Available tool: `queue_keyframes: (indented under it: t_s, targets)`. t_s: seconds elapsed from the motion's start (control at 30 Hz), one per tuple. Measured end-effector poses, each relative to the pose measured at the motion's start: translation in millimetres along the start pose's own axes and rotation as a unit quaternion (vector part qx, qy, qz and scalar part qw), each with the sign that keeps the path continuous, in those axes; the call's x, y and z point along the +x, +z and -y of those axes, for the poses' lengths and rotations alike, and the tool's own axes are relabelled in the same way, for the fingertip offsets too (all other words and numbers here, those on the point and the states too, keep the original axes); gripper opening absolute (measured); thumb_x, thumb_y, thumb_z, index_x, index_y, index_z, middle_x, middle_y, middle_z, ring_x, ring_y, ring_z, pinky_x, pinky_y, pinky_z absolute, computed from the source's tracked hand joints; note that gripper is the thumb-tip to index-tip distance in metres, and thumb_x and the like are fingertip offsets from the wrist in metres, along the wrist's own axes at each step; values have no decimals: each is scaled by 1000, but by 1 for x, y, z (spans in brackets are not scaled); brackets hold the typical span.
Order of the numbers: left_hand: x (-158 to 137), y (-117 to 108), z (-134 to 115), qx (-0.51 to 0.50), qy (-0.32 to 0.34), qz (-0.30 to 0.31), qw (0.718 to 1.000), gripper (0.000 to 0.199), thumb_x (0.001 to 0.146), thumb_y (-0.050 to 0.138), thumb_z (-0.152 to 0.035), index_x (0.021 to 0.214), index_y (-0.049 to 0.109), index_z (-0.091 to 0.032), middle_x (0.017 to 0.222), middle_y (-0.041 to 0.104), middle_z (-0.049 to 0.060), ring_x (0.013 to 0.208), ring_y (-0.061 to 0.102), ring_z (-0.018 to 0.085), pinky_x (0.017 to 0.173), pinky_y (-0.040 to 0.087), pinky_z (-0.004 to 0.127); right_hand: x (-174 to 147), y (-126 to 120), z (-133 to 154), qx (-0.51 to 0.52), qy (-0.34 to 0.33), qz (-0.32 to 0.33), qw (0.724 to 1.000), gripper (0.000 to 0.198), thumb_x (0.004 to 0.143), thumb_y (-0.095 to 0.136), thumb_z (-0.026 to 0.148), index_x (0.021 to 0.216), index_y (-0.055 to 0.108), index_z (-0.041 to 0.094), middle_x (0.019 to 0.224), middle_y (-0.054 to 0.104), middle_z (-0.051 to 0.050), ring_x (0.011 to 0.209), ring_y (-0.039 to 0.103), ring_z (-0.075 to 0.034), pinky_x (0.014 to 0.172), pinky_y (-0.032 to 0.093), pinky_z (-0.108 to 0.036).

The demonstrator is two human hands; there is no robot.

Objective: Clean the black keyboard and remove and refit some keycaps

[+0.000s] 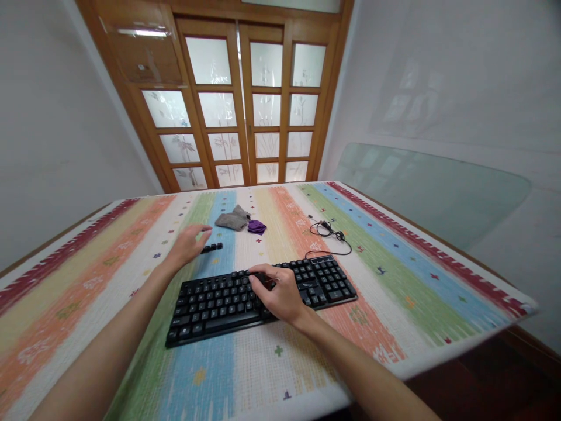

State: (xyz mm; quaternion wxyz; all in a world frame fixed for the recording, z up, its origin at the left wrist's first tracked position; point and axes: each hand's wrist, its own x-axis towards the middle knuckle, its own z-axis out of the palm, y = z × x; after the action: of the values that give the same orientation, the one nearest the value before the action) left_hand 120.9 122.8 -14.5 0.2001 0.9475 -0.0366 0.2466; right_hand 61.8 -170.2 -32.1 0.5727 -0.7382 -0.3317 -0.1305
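Observation:
A black keyboard (214,307) lies slightly slanted on the striped tablecloth. Over its upper rows is my right hand (283,292), thumb and index finger bent together in a pinch at the top row of keys; whatever is between the tips is hidden. My left hand (189,242) hovers beyond the keyboard's left half, its fingers apart with nothing visible in them. Just beside and below it sits a short row of loose black keycaps (213,248), partly covered by the hand. Along the keyboard's top row, the keys on the left look spaced out and low.
Farther back lie a crumpled grey cloth (232,220) and a small purple cloth (257,227). The keyboard's coiled cable (328,230) rests at the right. A striped tablecloth (372,280) covers the table; wooden glass-paned doors (245,105) stand behind it, with walls on both sides.

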Motion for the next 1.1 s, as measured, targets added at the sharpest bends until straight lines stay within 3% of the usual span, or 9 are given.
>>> queue_keyframes:
  t_s: [0.13, 0.27, 0.4, 0.53, 0.63, 0.8, 0.93, 1.1]
  targets:
    - [-18, -27, -11, -63, -94, -126, 985, 37, 87, 43, -49, 87, 66, -20, 93, 73, 7, 87, 67, 22, 87, 52, 35, 3, -3, 2, 35, 72, 14, 997, 17, 85, 61, 31, 81, 71, 18, 62, 65, 0, 51, 54, -11, 53, 42, -24]
    - [-43, -38, -21, -132, -121, -168, 969, 35, 85, 46, -46, 94, 64, -18, 87, 72, 6, 83, 68, 20, 84, 54, 35, 7, -4, 0, 129, 142, 44, 980, 24, 83, 65, 40, 76, 66, 18, 59, 58, 2, 48, 49, -9, 49, 38, -23]
    - [-65, -32, -34, -148, -116, -119, 975, 34, 84, 50, -47, 95, 65, -18, 86, 73, 6, 84, 69, 21, 85, 54, 36, 11, -4, -3, 181, 164, 70, 967, 28, 77, 70, 45, 75, 64, 18, 57, 53, 4, 46, 46, -8, 47, 36, -23]
    - [-82, -21, -45, -133, -60, -41, 988, 33, 85, 49, -47, 89, 68, -20, 89, 74, 6, 81, 69, 21, 83, 55, 36, 15, -5, -7, 194, 171, 77, 963, 30, 74, 72, 47, 74, 64, 18, 54, 51, 5, 45, 43, -8, 47, 35, -23]
    - [-93, -13, -47, -110, -23, -19, 993, 31, 87, 49, -45, 89, 68, -21, 91, 74, 6, 82, 68, 22, 82, 55, 37, 19, -7, -11, 191, 188, 89, 959, 30, 74, 72, 46, 75, 63, 18, 54, 51, 5, 46, 44, -8, 46, 36, -23]
    - [-106, -12, -45, -87, 21, 21, 996, 30, 91, 47, -43, 93, 67, -21, 97, 73, 6, 92, 67, 22, 90, 53, 39, 26, -10, -14, 195, 223, 143, 944, 33, 74, 73, 41, 94, 64, 17, 62, 61, 3, 50, 52, -10, 45, 40, -22]
    - [-108, -16, -48, -70, 35, 42, 996, 28, 93, 45, -40, 96, 66, -21, 99, 72, 6, 96, 66, 22, 92, 51, 40, 32, -7, -16, 176, 194, 168, 950, 33, 78, 69, 40, 99, 63, 16, 70, 67, -1, 55, 58, -12, 51, 46, -24]
    - [-110, -16, -58, -41, 98, 89, 990, 28, 95, 45, -38, 102, 65, -21, 102, 71, 7, 99, 65, 23, 92, 51, 40, 42, -1, -15, 42, 119, 188, 974, 24, 83, 65, 35, 93, 67, 13, 76, 70, -5, 61, 62, -13, 58, 48, -26]
